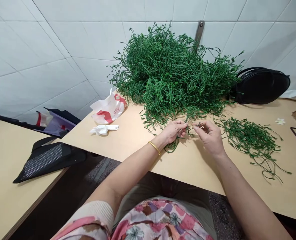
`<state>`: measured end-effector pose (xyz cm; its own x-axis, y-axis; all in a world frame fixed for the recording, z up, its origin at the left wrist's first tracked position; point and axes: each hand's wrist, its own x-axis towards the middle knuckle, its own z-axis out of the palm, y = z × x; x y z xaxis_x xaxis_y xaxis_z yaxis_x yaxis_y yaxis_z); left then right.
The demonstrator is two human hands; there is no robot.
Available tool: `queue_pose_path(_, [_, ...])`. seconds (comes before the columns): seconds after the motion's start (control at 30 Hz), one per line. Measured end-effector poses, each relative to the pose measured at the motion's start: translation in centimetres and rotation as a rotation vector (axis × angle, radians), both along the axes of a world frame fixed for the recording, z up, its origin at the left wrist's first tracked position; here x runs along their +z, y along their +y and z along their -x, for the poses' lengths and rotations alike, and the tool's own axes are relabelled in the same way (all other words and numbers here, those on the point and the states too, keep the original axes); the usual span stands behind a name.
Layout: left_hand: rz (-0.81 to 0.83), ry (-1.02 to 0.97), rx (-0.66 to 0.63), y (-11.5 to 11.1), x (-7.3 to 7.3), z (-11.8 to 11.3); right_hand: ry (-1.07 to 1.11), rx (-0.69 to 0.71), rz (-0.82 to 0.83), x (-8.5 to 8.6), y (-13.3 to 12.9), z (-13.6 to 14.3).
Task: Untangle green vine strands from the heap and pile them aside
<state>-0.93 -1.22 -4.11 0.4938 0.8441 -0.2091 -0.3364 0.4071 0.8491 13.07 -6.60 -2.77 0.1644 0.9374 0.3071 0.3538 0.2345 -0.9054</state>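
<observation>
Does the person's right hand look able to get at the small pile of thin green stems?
Probably yes: the small pile lies just beside the right hand, with nothing visibly blocking the way. That hand seems to pinch a stem, though, so it may need freeing first.

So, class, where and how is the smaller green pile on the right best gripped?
Probably by the dense middle of the smaller green pile, coming from above: it lies low and tangled on the table, while its thin loose ends trail from the near side and offer little hold.
</observation>
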Motion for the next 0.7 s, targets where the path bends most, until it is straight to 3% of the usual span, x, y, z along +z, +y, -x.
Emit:
queue_pose_path(0.23, [0.005,-0.024,0.018,-0.2,-0.1,0.0,-0.164,0.126,0.013,-0.6,-0.2,0.8])
queue_pose_path(0.43, [0.042,-0.059,0.034,-0.4,0.1,-0.2,-0.390,0.043,-0.139,-1.3,0.0,0.7])
queue_pose_path(0.53, [0.069,-0.079,0.005,-0.3,0.2,-0.1,-0.269,0.092,-0.019,-1.5,0.1,0.7])
queue_pose_path(0.7, [0.108,-0.126,0.000,-0.2,0.1,0.0,0.202,0.243,0.228,-1.5,0.5,0.5])
